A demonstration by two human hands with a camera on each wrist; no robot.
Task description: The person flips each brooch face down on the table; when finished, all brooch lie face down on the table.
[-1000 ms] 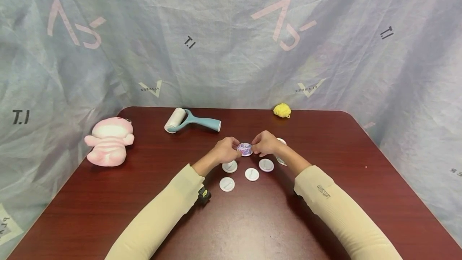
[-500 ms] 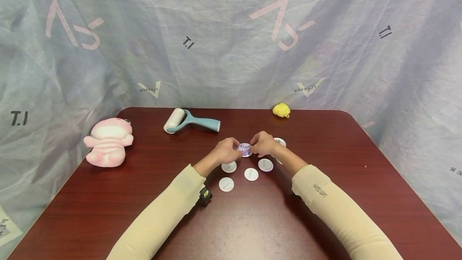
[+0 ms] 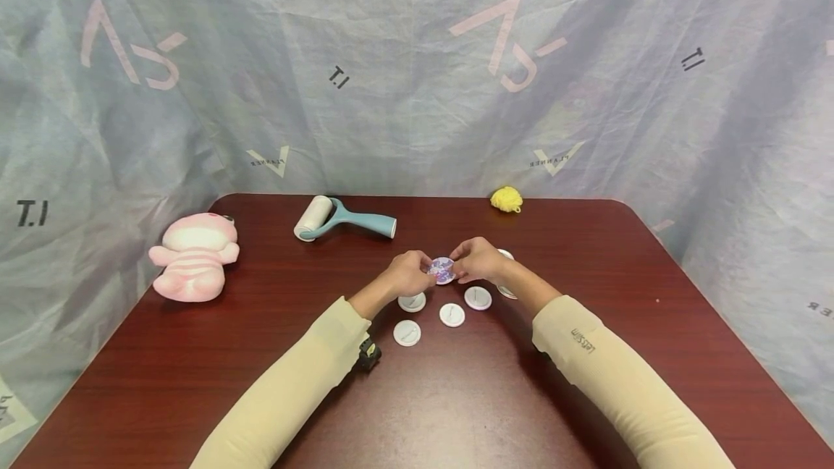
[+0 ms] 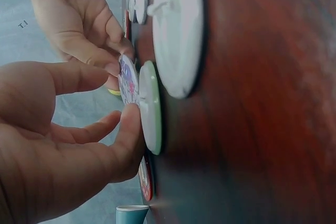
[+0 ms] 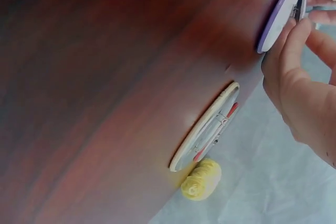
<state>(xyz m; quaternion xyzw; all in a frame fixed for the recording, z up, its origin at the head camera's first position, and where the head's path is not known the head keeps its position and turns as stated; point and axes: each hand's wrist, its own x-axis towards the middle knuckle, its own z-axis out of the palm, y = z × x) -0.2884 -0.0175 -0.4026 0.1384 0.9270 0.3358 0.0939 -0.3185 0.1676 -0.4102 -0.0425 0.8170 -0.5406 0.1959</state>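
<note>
A round pin badge (image 3: 442, 271) with a purple-and-white picture lies between my hands in the head view. My left hand (image 3: 409, 273) pinches its left edge, with the thumb against the rim in the left wrist view. From the other side my right hand (image 3: 481, 260) grips the badge's right edge by thumb and fingers. The badge (image 4: 127, 80) is tilted in the left wrist view, beside a green-rimmed badge (image 4: 150, 107). Close to the right hand is a purple-rimmed badge (image 5: 281, 19), back up. The right hand's far fingertips are partly hidden.
Several badges lie pin-side up nearby, among them one at front left (image 3: 407, 334) and a smaller one (image 3: 452, 315). Further back are a blue-handled lint roller (image 3: 352, 218) and a yellow bath puff (image 3: 507, 199). A pink plush toy (image 3: 195, 258) lies at the table's left edge.
Both hands stay at the same badge, with only slight finger movement. The whole head view has shifted a little.
</note>
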